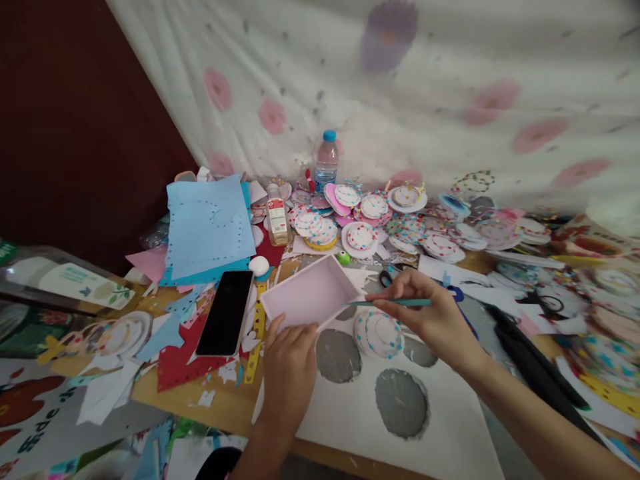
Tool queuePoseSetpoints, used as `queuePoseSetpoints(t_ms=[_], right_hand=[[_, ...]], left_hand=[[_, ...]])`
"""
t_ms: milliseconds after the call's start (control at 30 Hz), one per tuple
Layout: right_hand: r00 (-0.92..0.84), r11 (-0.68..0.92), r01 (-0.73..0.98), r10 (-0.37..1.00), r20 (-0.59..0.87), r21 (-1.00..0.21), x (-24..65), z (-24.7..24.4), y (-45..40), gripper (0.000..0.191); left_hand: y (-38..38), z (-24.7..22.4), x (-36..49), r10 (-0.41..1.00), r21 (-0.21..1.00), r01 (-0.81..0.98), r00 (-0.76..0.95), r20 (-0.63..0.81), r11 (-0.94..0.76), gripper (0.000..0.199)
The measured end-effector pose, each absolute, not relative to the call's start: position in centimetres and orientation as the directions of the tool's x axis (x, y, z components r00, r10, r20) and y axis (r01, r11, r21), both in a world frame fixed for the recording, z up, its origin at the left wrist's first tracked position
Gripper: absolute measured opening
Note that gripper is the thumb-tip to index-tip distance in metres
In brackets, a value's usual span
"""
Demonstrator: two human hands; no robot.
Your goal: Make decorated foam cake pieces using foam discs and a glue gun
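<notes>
A shallow pale pink open box (313, 293) is tilted above the table, and my left hand (291, 353) grips its near edge, fingers on the rim. From the right, my right hand (425, 310) pinches a thin teal stick (407, 303), whose far end reaches the box's right corner. Beneath both hands lies a white sheet (450, 407) with several round holes showing grey. A small round white paper piece with blue and red dots (379, 332) rests on this sheet, just below the stick.
A black phone (225, 313) and light blue sheets (210, 230) are at left. Many decorated paper discs (360, 237) pile up at the back, near a water bottle (327, 160) and a small labelled bottle (278, 217). Black scissors (547, 303) lie at right.
</notes>
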State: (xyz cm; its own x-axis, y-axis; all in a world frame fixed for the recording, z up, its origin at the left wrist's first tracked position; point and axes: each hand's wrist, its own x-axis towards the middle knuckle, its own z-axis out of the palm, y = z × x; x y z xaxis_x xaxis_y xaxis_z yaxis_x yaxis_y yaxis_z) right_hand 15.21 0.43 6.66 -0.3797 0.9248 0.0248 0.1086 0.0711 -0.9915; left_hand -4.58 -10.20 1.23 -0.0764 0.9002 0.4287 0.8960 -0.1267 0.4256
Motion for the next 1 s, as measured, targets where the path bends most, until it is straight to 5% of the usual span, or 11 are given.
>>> queuePoseSetpoints(t_ms=[200,500,600,800,1000], right_hand=[[-0.181,-0.089,-0.149,0.981,-0.061,-0.985,18.9,5.1,-0.6,0.035],[-0.043,-0.123,-0.319,0.992,-0.116,-0.940,22.4,2.5,-1.4,0.039],[-0.008,-0.113,-0.362,0.993,-0.118,-0.925,22.3,1.9,-1.4,0.041],[-0.011,-0.094,-0.356,0.995,-0.096,-0.930,22.0,1.2,-1.2,0.038],[-0.038,-0.094,-0.376,0.996,-0.086,-0.922,21.3,1.6,-1.2,0.038]], left_hand=[[-9.4,1.2,-6.0,0.903,0.347,0.928,-0.026,0.428,-0.138,0.019],[-7.3,2.6,-9.4,0.883,0.175,0.980,0.005,0.470,-0.099,0.026],[-7.2,3.2,-6.8,0.857,0.254,0.950,0.028,0.514,-0.184,0.030],[-8.1,2.2,-0.3,0.938,0.475,0.809,0.298,0.177,-0.347,0.056],[-9.7,2.1,-0.5,0.932,0.575,0.741,0.341,0.124,-0.348,0.057]])
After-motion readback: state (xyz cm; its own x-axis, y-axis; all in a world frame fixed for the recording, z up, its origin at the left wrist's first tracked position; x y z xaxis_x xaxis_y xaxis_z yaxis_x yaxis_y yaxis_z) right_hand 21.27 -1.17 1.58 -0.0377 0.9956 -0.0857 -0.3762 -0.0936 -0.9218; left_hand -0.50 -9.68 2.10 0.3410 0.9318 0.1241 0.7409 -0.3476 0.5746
